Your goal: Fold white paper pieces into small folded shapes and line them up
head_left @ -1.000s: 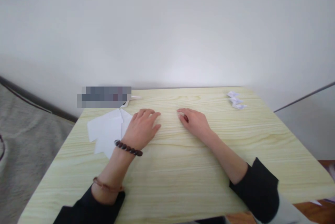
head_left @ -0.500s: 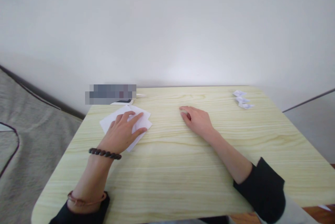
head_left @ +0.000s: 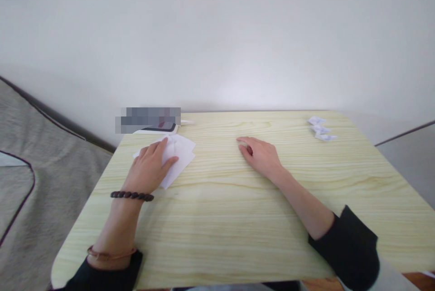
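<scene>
1. White paper sheets (head_left: 182,151): L side of tbl, fanned in a loose overlapping pile, partly hidden under L hand (head_left: 147,167).
2. L hand: palm down over the sheets, fingers extended, thumb spread apart; no grip seen. It blocks the pile's L part; can't tell how many sheets.
3. R hand (head_left: 261,156): nr mid tbl, well apart from the pile, fingers half curled, gap btwn thumb & forefinger. Can't tell if anything's in the palm.
4. Behind the pile, nr the tbl's back L corner: white-edged device w/ dark face (head_left: 169,127), mostly masked by a pixelated patch. Thin white strip (head_left: 188,122) just R of it; too small to tell what.
5. Back R: folded paper pieces (head_left: 319,129), approx. 3, in a short row, close together, well apart from R hand.
6. L wrist: dark bead bracelet (head_left: 132,196), plus reddish-brown band (head_left: 110,255) nr the cuff. Black cuffs on both sleeves.
7. Tbl (head_left: 217,232): pale yellow-green wood grain, rounded front L corner; back edge by a plain pale wall (head_left: 217,32).
8. L of tbl: grey fabric (head_left: 64,186) w/ dark piping. Far R: dark diagonal line (head_left: 404,133) on the pale bkgd. Bottom R: bit of reddish-brown floor (head_left: 419,278).
</scene>
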A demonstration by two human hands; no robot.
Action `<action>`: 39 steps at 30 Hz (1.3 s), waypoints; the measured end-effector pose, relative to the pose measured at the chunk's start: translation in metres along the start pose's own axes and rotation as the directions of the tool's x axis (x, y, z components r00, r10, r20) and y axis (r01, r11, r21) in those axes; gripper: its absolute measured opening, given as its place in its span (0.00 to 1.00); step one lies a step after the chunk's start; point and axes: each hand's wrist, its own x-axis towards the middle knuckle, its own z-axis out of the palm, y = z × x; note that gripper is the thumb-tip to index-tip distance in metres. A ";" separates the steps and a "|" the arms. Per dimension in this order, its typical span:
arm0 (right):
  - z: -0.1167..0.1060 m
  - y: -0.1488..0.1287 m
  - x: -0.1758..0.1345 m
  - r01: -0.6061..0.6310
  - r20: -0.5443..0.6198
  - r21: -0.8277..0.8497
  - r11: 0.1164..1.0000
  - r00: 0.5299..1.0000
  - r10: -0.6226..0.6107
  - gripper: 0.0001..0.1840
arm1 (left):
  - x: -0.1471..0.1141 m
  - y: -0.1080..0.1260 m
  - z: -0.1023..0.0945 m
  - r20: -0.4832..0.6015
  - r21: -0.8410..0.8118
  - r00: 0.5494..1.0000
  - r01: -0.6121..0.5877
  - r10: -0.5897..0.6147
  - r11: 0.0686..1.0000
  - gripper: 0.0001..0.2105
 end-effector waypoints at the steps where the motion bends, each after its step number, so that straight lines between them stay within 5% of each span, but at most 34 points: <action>1: 0.000 0.000 0.000 0.000 0.001 0.002 1.000 1.000 0.000 0.17 | 0.000 -0.001 -0.001 -0.020 -0.015 1.000 0.000 0.000 1.000 0.29; 9: 0.001 0.000 0.000 -0.001 -0.010 0.014 1.000 1.000 0.001 0.17 | -0.001 0.003 -0.011 -0.135 -0.165 0.991 -0.001 -0.022 0.986 0.18; 18: 0.002 0.001 -0.001 -0.014 -0.006 0.009 1.000 1.000 0.014 0.17 | 0.000 0.017 -0.023 -0.254 -0.352 0.958 -0.216 0.129 0.911 0.14; 30: 0.001 0.000 -0.001 -0.002 -0.005 0.016 1.000 1.000 0.002 0.17 | 0.003 -0.002 -0.024 -0.222 -0.267 0.973 -0.118 0.059 0.956 0.15; 35: 0.001 0.000 -0.001 -0.009 0.001 0.015 1.000 1.000 0.009 0.17 | 0.001 0.022 -0.031 -0.223 -0.402 0.969 -0.191 0.107 0.896 0.16; 39: 0.000 -0.001 -0.001 -0.004 0.000 0.014 1.000 1.000 0.004 0.17 | 0.009 0.046 -0.017 -0.178 -0.508 0.972 -0.222 0.151 0.832 0.17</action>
